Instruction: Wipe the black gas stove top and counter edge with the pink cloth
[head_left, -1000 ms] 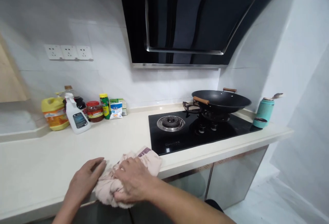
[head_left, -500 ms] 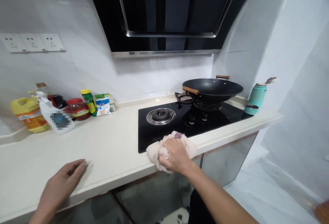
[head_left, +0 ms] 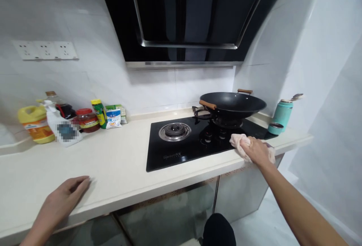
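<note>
My right hand (head_left: pixel 256 151) is closed on a pale pink cloth (head_left: pixel 240 142), pressed against the front edge of the counter beside the right part of the black gas stove (head_left: pixel 186 151). My left hand (head_left: pixel 63 197) rests on the white countertop (head_left: pixel 118 163) near its front edge, fingers stretched out and holding nothing. A black wok (head_left: pixel 233 104) with wooden handles sits over the right burner, behind the cloth. The left burner (head_left: pixel 174 131) is uncovered, and two knobs (head_left: pixel 208 136) stand between the burners.
A turquoise flask (head_left: pixel 283 116) and its cup lid (head_left: pixel 275 128) stand right of the stove. Along the left wall are a yellow jug (head_left: pixel 36 125), a white spray bottle (head_left: pixel 60 127), a red-lidded jar (head_left: pixel 87 121) and seasoning packets (head_left: pixel 113 119). A black range hood (head_left: pixel 181 20) overhangs the stove.
My right hand has slid the cloth rightward along the stove's front edge, from its left part to its right end. My left hand has stayed on the counter. The view has shifted slightly.
</note>
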`<state>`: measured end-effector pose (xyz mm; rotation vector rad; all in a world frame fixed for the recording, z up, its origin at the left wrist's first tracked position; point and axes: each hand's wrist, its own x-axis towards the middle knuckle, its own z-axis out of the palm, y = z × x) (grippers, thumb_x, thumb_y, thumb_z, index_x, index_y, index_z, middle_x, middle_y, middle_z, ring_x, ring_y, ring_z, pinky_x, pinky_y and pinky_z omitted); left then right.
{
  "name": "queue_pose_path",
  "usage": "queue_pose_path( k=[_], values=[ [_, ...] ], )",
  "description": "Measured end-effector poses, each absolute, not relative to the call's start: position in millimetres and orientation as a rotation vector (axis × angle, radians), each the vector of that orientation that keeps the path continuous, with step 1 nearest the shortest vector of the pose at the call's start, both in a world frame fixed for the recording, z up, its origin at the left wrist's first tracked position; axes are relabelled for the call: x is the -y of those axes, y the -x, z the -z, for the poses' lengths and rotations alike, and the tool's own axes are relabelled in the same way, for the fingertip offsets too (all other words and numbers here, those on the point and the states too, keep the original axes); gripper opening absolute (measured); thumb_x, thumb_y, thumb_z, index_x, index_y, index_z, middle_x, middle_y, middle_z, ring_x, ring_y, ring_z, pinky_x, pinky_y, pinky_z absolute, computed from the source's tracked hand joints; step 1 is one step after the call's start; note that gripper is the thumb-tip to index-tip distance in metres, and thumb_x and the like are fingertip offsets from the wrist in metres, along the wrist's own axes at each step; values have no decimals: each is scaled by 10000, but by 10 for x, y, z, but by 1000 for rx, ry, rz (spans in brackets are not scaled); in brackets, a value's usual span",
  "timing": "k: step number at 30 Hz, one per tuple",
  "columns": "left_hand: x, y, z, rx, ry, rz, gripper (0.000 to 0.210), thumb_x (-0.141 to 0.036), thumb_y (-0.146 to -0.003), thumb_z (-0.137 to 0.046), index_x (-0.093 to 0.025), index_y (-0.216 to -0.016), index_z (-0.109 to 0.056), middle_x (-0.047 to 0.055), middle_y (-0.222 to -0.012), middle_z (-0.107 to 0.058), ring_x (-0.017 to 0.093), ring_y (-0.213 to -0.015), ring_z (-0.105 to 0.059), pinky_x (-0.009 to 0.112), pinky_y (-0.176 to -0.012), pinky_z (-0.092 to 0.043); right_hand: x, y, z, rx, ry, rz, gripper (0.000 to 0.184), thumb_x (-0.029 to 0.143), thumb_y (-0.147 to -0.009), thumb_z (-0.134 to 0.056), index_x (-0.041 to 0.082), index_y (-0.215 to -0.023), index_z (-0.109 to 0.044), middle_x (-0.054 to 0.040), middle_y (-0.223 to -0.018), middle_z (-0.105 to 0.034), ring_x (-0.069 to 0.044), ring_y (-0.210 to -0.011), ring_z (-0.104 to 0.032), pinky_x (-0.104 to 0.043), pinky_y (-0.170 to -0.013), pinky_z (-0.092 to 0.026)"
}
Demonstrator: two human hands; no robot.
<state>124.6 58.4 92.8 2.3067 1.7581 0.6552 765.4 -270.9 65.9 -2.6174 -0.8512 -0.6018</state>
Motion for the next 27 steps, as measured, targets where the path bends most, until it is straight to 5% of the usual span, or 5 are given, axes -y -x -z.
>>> queue_pose_path(
  k=[16,27],
  values=[
    [-745,-1171,-669,-1571,-2414,-758,605,-630,-842,-463,-168,-1115,-740,126,-1241,-735,324,-1140,-665,448,-1048,-474,2213,-6956,-814,1062,2749,768,347,458,-959,-501,165,-1044,-667,-170,-1069,-673,-334,-1053,-607,-422,-856,-410],
    [-693,-1189,-679,-1599,-2407,-745,638,-654,-851,-412,-175,-1123,-735,116,-1245,-732,325,-1136,-665,451,-1039,-477,1693,-5987,-824,1577,2395,606,265,416,-946,-526,186,-1026,-630,-118,-1068,-662,-279,-1038,-569,-378,-891,-350]
  ],
)
